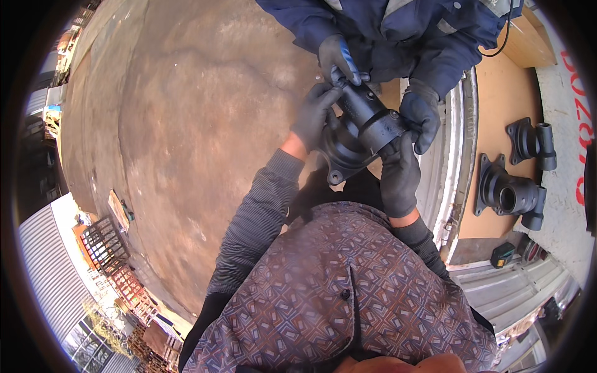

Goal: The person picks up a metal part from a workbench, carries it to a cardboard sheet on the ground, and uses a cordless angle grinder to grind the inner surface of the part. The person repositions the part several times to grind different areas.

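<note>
A black flanged pipe fitting (360, 118) is held up in front of me, tilted, with a bolt hole showing in its flange near my body. My left hand (314, 112), in a dark glove, grips its upper left end. Around the lower right end close the fingers of my right hand (400, 174), also gloved. A co-worker across from me wears a dark blue jacket (398, 31). That person's gloved hands touch the same fitting: one hand (337, 59) at the top end, the other hand (421, 118) beside its right side. The undersides of the fingers are partly hidden.
At the right, a smaller black fitting (532, 143) and a larger black fitting (510, 191) rest on a brown board (497, 99). A white ledge (444, 180) runs alongside. Concrete floor (186, 124) stretches to the left, with stacked crates (106, 245) at the far lower left.
</note>
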A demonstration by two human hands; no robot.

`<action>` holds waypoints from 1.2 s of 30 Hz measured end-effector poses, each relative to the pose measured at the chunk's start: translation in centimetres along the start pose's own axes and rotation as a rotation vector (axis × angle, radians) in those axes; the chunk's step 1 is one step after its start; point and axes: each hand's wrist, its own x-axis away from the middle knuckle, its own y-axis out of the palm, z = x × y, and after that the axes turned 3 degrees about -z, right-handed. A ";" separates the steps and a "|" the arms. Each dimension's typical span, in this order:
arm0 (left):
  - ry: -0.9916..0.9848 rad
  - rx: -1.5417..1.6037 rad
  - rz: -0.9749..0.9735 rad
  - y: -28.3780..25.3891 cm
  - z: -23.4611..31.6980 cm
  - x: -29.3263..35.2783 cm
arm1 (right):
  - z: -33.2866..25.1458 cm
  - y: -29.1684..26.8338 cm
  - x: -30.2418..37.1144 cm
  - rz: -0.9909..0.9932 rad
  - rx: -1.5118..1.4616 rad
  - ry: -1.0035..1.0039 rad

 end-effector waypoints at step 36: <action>-0.057 0.297 0.506 -36.0 0.4 19.6 | -18.2 33.8 -3.2 -0.450 0.189 -0.257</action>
